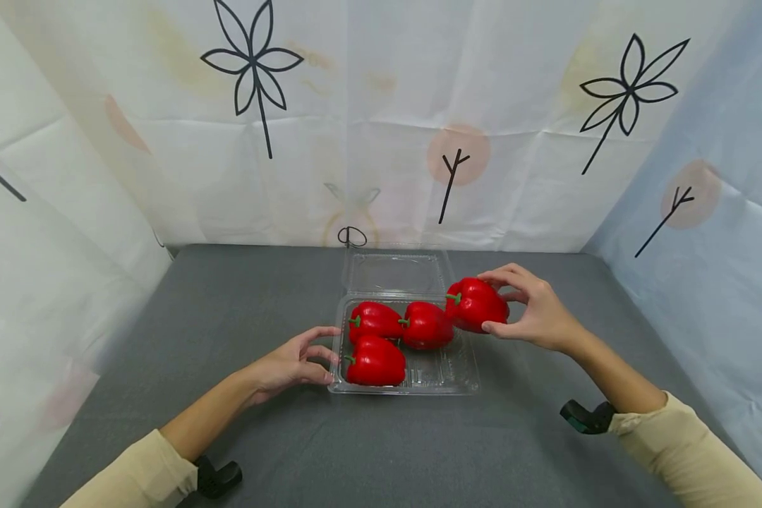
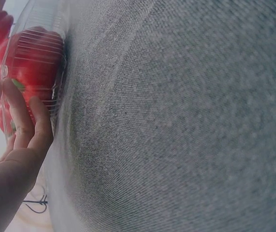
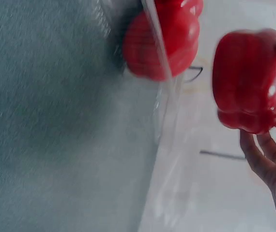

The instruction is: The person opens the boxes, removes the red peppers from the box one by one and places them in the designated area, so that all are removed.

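A clear plastic clamshell container [image 1: 441,367] sits on the table with its lid [image 1: 394,271] folded back. Three red bell peppers with green stems lie inside: one back left [image 1: 375,321], one front left [image 1: 376,361], one toward the middle [image 1: 427,327]. My right hand [image 1: 533,310] grips a fourth-like red bell pepper [image 1: 476,305] between thumb and fingers, raised over the container's back right side; the right wrist view shows this pepper [image 3: 247,79] apart from the container. With spread, relaxed fingers, my left hand [image 1: 292,363] touches the container's left wall, also seen in the left wrist view.
A grey cloth-covered table [image 1: 260,296] extends around the container. White fabric with flower drawings [image 1: 381,106] hangs behind it and at both sides. Each forearm has a dark wrist-worn device, one on the left [image 1: 218,480] and one on the right [image 1: 587,416].
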A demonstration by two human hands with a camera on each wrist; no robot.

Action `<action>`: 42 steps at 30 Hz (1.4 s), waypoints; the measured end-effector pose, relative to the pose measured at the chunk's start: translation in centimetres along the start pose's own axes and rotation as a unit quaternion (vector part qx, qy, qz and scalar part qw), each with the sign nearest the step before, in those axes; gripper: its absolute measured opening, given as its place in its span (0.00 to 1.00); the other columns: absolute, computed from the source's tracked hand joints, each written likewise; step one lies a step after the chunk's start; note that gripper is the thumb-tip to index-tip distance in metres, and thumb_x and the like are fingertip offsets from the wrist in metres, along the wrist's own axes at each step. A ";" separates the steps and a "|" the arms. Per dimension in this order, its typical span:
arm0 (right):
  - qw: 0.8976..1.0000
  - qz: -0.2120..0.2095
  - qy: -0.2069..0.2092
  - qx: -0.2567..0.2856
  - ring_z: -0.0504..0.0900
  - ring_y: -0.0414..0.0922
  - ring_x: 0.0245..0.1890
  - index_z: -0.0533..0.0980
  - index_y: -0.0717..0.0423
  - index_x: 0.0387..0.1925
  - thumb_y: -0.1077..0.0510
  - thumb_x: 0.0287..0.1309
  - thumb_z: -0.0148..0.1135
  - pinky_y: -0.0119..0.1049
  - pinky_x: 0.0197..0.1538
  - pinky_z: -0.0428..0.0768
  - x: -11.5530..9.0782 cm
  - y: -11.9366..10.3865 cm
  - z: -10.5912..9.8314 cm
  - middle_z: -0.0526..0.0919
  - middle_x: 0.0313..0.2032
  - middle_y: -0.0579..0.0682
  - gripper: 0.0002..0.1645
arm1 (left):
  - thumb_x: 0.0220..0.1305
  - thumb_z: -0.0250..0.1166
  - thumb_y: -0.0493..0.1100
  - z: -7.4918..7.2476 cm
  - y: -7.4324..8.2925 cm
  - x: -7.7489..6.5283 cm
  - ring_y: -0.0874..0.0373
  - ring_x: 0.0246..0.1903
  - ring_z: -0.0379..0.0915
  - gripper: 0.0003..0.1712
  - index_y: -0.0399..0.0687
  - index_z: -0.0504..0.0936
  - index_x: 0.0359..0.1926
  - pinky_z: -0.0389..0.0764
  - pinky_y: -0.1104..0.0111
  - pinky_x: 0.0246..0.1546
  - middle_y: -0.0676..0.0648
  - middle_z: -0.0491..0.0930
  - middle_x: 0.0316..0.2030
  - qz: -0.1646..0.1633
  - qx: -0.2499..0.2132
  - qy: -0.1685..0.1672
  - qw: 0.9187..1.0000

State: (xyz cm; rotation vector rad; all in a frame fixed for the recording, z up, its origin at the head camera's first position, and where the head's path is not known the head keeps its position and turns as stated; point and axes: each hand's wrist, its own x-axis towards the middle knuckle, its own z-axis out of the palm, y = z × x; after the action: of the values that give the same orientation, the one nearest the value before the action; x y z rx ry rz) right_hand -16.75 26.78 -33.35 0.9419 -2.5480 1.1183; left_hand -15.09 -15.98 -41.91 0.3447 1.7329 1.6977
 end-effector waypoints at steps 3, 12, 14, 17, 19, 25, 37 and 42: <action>0.999 0.017 0.047 -0.008 0.76 0.38 0.46 0.76 0.61 0.58 0.70 0.39 0.79 0.24 0.44 0.79 -0.2 1.2 -0.5 0.77 0.52 0.54 0.40 | 0.62 0.66 0.35 0.0 0.0 0.0 0.50 0.42 0.80 0.44 0.46 0.53 0.75 0.78 0.60 0.49 0.42 0.77 0.48 -0.001 0.000 0.000 1.000; 0.978 0.131 0.148 -0.071 0.74 0.45 0.47 0.75 0.60 0.60 0.64 0.44 0.77 0.19 0.41 0.74 -1.5 4.8 -1.9 0.76 0.52 0.57 0.37 | 0.62 0.66 0.36 0.1 0.2 -0.2 0.50 0.42 0.80 0.45 0.44 0.53 0.75 0.77 0.59 0.50 0.41 0.77 0.48 -0.003 0.003 0.001 1.000; 0.973 0.148 0.159 -0.082 0.73 0.50 0.48 0.74 0.60 0.60 0.62 0.46 0.77 0.18 0.41 0.72 -1.8 5.6 -2.1 0.76 0.53 0.59 0.37 | 0.62 0.66 0.36 0.1 0.2 -0.2 0.50 0.42 0.80 0.45 0.45 0.53 0.75 0.77 0.59 0.50 0.41 0.77 0.48 -0.005 0.002 0.002 1.000; 0.966 0.171 0.169 -0.093 0.73 0.56 0.49 0.73 0.61 0.61 0.61 0.46 0.76 0.16 0.39 0.70 -2.3 6.7 -2.5 0.75 0.54 0.62 0.38 | 0.62 0.66 0.36 0.1 0.2 -0.2 0.50 0.42 0.80 0.44 0.46 0.53 0.75 0.77 0.60 0.50 0.42 0.77 0.48 -0.008 0.001 0.002 1.000; 0.961 0.186 0.176 -0.101 0.73 0.58 0.50 0.73 0.62 0.61 0.61 0.47 0.76 0.15 0.39 0.68 -2.6 7.3 -2.8 0.74 0.54 0.63 0.37 | 0.62 0.66 0.36 0.0 0.1 -0.1 0.50 0.43 0.80 0.45 0.46 0.53 0.75 0.77 0.60 0.50 0.42 0.77 0.48 -0.008 0.000 0.002 1.000; 0.947 0.230 0.180 -0.135 0.72 0.64 0.50 0.71 0.65 0.61 0.57 0.51 0.72 0.27 0.36 0.72 -3.7 9.0 -3.5 0.72 0.53 0.66 0.36 | 0.62 0.66 0.36 0.1 0.1 -0.1 0.50 0.42 0.80 0.45 0.45 0.53 0.75 0.77 0.60 0.50 0.41 0.77 0.48 -0.006 0.001 0.001 1.000; 0.930 0.307 0.136 -0.152 0.70 0.67 0.52 0.66 0.70 0.64 0.53 0.60 0.66 0.62 0.45 0.76 -5.7 12.1 -2.6 0.68 0.54 0.71 0.38 | 0.63 0.66 0.36 0.2 0.1 -0.2 0.50 0.42 0.79 0.45 0.45 0.52 0.75 0.77 0.59 0.51 0.41 0.77 0.48 -0.006 0.001 0.003 1.000; 0.929 0.312 0.129 -0.149 0.71 0.67 0.51 0.65 0.71 0.65 0.52 0.62 0.65 0.63 0.46 0.76 -5.9 12.5 -2.6 0.67 0.55 0.72 0.38 | 0.63 0.66 0.36 0.1 0.1 -0.2 0.50 0.42 0.79 0.45 0.46 0.53 0.75 0.77 0.60 0.50 0.42 0.77 0.48 -0.008 0.001 0.004 1.000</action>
State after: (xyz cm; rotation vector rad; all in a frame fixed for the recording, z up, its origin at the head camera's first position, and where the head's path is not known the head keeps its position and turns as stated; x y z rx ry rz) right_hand -20.14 37.84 -41.32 -0.1059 -2.7372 0.8573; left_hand -14.87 -15.98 -41.77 0.3251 1.7378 1.6887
